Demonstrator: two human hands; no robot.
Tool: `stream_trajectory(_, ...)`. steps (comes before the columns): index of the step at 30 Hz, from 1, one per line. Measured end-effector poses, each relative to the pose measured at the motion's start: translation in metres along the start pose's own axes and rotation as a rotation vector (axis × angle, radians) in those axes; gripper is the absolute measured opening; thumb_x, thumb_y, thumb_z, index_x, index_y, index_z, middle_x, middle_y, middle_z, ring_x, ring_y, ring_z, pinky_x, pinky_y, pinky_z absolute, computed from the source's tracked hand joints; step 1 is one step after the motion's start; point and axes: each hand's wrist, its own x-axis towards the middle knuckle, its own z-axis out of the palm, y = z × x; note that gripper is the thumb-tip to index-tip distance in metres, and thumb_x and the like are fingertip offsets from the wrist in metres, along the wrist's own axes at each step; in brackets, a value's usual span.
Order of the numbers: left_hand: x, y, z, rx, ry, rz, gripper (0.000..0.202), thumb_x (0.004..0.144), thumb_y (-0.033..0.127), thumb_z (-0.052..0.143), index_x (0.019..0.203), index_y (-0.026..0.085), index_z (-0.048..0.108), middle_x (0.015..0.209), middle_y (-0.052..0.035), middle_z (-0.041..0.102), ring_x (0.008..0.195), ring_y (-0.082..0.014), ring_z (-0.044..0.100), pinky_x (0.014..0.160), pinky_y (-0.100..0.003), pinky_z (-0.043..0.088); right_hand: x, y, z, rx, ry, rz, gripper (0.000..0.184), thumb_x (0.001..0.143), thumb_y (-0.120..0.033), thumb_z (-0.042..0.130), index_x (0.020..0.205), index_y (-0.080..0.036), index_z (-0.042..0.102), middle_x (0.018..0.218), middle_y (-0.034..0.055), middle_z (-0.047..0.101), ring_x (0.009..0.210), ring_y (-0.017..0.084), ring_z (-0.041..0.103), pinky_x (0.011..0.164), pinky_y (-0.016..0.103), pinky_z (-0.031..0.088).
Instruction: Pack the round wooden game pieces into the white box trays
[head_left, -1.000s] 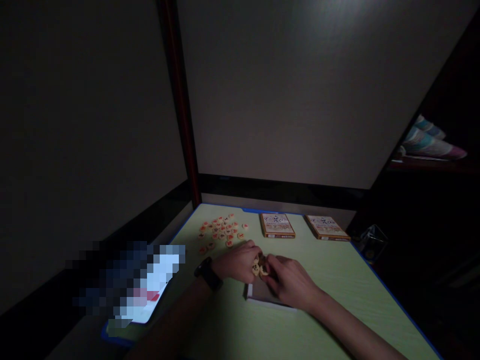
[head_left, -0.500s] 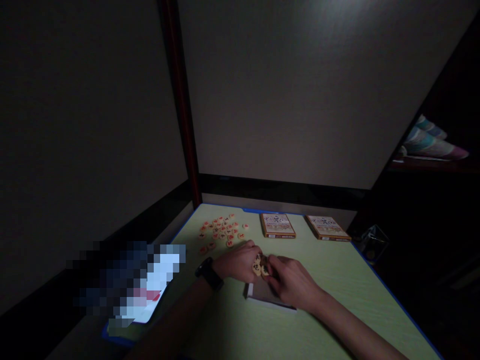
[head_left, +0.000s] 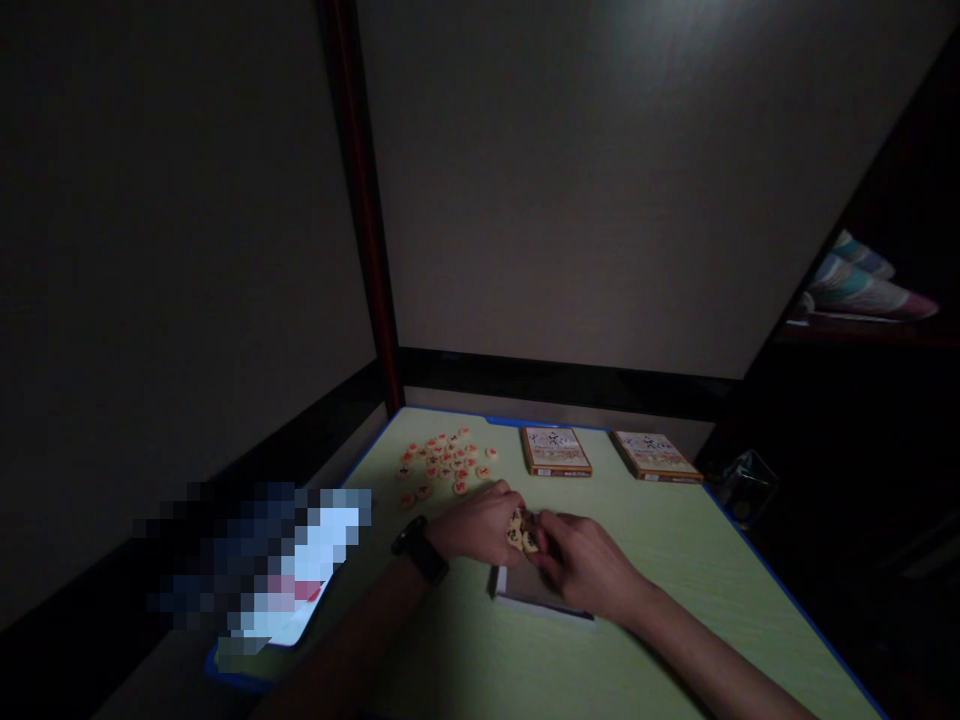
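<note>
My left hand (head_left: 476,524), a dark watch on its wrist, is closed around a few round pale game pieces (head_left: 519,532) marked in black. My right hand (head_left: 589,562) meets it from the right, fingers curled onto the same pieces. Both hands hover just over a small open box (head_left: 529,596) lying on the green table (head_left: 675,560). A loose heap of several round pieces with red and black marks (head_left: 446,462) lies farther back on the left, just beyond my left hand.
Two flat printed boxes (head_left: 555,450) (head_left: 655,455) lie at the table's far edge. A blurred-out object (head_left: 300,570) sits at the left edge. A dark post (head_left: 367,250) stands at the far corner, and a shelf with folded cloth (head_left: 862,280) is at the right.
The hands stay together over the small box; the pieces between them have shifted slightly and my right fingers have closed in a little more.
</note>
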Motion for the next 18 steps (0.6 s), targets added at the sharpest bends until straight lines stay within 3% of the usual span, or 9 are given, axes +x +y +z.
stream_trajectory(9, 0.0016, -0.0036, 0.0073, 0.002, 0.054, 0.014, 0.027, 0.065, 0.026, 0.072, 0.085, 0.02, 0.054, 0.094, -0.0048, 0.057, 0.094, -0.0215, 0.056, 0.083, -0.031, 0.05, -0.0004, 0.007, 0.0037, 0.079, 0.03, 0.005, 0.013, 0.075, -0.011, 0.056, 0.08, -0.022, 0.052, 0.074, -0.0001, 0.064, 0.067, 0.017, 0.059, 0.062, 0.025, 0.036)
stream_trajectory(18, 0.0021, -0.0065, 0.0032, -0.03, 0.012, 0.025, 0.032, 0.061, 0.026, 0.076, 0.087, 0.02, 0.058, 0.088, -0.0025, 0.057, 0.096, -0.0232, 0.056, 0.081, -0.031, 0.05, 0.0, 0.0052, 0.0022, 0.044, 0.005, 0.019, 0.016, 0.072, -0.009, 0.056, 0.081, -0.022, 0.052, 0.076, 0.0017, 0.066, 0.071, 0.019, 0.061, 0.063, 0.026, 0.037)
